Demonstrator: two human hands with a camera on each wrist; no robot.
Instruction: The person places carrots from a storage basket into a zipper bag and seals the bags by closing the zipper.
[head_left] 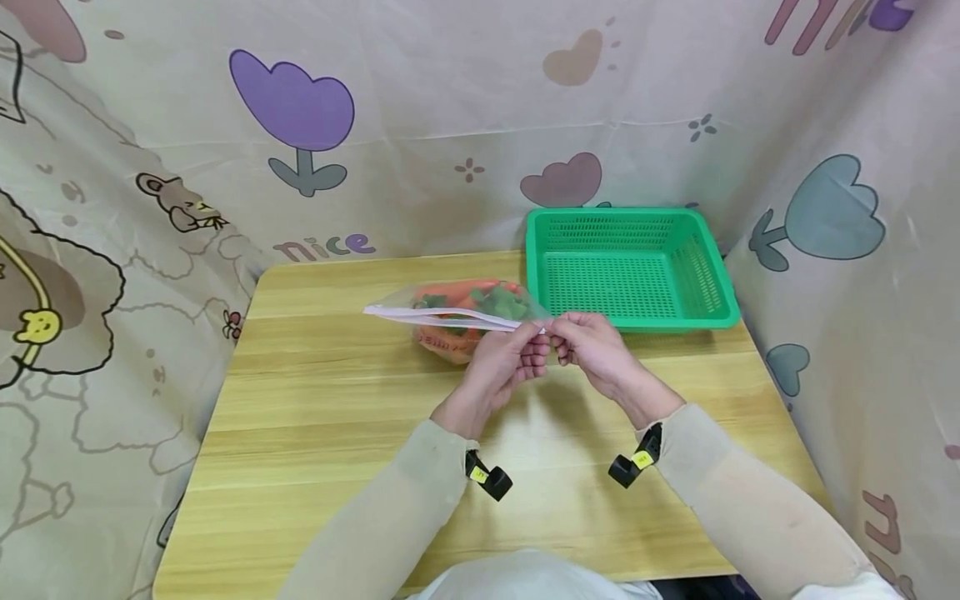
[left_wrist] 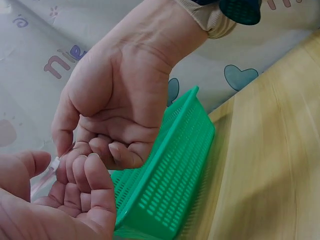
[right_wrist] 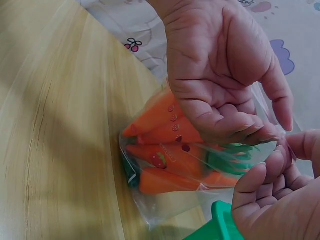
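Note:
A clear zip bag [head_left: 457, 342] stands on the table, printed with small red strawberries in the right wrist view. Inside it are several orange carrots [right_wrist: 165, 155] with green tops. Its white zip strip [head_left: 435, 315] runs along the top, with a gap between its edges left of the hands. My left hand [head_left: 502, 367] pinches the strip near its right end between thumb and curled fingers. Right beside it, my right hand [head_left: 600, 354] pinches the very corner of the strip. Fingertips of both hands nearly meet there and cover the strip's end.
A green plastic basket [head_left: 633, 321] with slotted walls stands at the back right, just behind my right hand. Under everything lies a wooden table [head_left: 322, 467]. Printed cloth [head_left: 420, 100] hangs behind the table and on both sides.

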